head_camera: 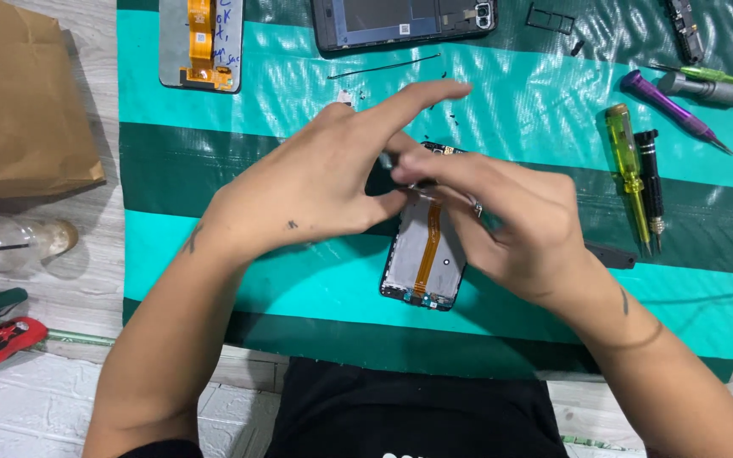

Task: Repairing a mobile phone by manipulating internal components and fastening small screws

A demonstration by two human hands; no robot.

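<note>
You have bright, even overhead light; glare streaks the striped mat (553, 110); soft shadows under both hands; fingertips slightly motion-blurred.

On the teal-and-green striped mat (214, 254), the opened phone frame with its orange ribbon cable (424, 254) lies below both hands, the yellow-handled screwdriver (628, 165) to its right and the brown paper bag (19, 102) off the mat's left edge.

Both forearms bare, small dark tattoo marks near wrists. Right hand (519, 225) wears ring. Black garment below.
</note>
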